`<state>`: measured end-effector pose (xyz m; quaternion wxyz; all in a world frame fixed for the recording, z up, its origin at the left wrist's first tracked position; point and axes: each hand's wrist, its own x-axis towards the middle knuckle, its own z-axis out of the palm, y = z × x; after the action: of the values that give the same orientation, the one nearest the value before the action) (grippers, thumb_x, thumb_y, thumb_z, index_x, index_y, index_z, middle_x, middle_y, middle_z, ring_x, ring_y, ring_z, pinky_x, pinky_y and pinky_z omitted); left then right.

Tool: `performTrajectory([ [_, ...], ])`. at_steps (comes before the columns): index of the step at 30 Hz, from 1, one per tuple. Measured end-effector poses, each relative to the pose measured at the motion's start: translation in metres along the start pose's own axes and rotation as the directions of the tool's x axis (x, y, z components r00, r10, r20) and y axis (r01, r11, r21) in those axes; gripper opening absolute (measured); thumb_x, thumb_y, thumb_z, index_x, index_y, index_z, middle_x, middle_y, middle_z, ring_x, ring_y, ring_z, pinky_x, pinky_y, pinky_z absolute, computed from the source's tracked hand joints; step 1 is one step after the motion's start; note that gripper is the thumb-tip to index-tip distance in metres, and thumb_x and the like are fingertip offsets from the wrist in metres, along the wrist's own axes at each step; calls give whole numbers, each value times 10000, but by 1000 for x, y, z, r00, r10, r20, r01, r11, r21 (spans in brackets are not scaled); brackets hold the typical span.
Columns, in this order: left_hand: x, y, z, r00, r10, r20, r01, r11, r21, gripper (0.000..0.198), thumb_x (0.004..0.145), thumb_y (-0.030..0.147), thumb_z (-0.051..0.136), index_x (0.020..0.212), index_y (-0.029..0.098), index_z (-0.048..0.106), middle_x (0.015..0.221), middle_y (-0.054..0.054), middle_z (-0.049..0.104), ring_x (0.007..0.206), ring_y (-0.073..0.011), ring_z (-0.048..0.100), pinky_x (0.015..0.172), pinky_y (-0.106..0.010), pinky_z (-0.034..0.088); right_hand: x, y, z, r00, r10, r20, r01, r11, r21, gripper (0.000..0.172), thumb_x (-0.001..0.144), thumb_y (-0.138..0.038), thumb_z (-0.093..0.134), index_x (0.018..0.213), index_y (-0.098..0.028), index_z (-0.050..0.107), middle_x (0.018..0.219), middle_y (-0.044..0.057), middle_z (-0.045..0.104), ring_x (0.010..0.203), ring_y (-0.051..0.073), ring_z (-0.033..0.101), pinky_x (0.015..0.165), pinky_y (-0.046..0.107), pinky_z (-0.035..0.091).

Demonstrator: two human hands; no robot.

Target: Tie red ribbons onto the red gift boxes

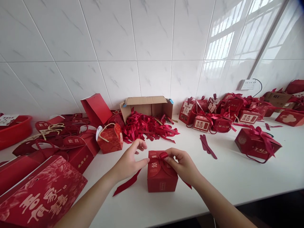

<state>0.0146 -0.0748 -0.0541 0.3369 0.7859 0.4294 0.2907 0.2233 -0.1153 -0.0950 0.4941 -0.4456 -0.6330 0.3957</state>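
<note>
A small red gift box (161,177) stands on the white table (232,177) in front of me. A dark red ribbon (125,185) runs over its top and trails off to the left on the table. My left hand (129,161) pinches the ribbon at the box's top left edge, fingers closed. At the top right of the box, my right hand (182,164) pinches the ribbon's looped part, fingers closed too.
An open cardboard carton (147,107) spilling red ribbons (147,128) lies at the back. Flat and folded red boxes (59,142) pile up at left, beside a red basin (14,129). Tied red boxes (257,142) stand at right. Loose ribbon strips (207,145) lie nearby.
</note>
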Motion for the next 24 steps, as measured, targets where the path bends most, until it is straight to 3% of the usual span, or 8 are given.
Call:
performTrajectory([
  [3,1,-15,5,986,-140,85,151,979,-134,262,783,427,624,852,215,488,900,-2,530,894,-181,538,813,-317,423,1,-1,-1,994,5,110,-12,998,61,212,883,-355,531,854,-180,647,820,39,643,767,160,564,701,281,443],
  [6,1,-23,12,951,-206,230,270,917,-293,329,805,511,576,821,185,530,802,10,537,748,-144,522,715,-275,408,3,-3,-2,983,-2,183,-22,992,127,237,899,-376,516,839,-175,627,855,45,658,796,163,587,718,280,447],
  [10,-1,-24,10,909,-257,328,362,876,-320,405,762,549,608,654,165,533,598,41,467,550,-106,411,553,-244,324,4,-9,3,988,52,149,-73,988,138,244,895,-382,513,814,-173,608,828,41,662,748,150,577,689,269,442],
  [13,-5,-18,0,919,-268,289,351,890,-291,426,714,508,673,540,176,470,521,51,428,513,-100,394,516,-236,299,2,-12,11,993,105,44,-108,992,61,224,875,-356,513,767,-177,592,772,34,655,697,150,565,648,268,432],
  [17,-13,2,-12,933,-243,265,318,902,-292,432,749,505,627,488,182,510,478,22,475,453,-101,405,472,-250,302,1,-13,22,989,120,-83,-126,990,-65,177,834,-319,524,737,-187,590,707,30,640,639,155,542,586,268,413],
  [21,-14,32,-16,943,-120,310,225,917,-329,410,799,479,592,522,177,616,473,3,512,439,-105,433,485,-263,330,3,-13,29,979,108,-172,-133,981,-141,153,798,-310,548,712,-191,591,675,28,629,598,155,522,562,274,400],
  [24,-3,57,-14,955,3,297,109,926,-361,408,837,465,553,573,178,672,469,-3,535,461,-117,474,548,-279,390,3,-14,29,987,73,-142,-97,979,-177,139,797,-279,535,702,-194,592,671,26,630,599,155,516,577,279,399],
])
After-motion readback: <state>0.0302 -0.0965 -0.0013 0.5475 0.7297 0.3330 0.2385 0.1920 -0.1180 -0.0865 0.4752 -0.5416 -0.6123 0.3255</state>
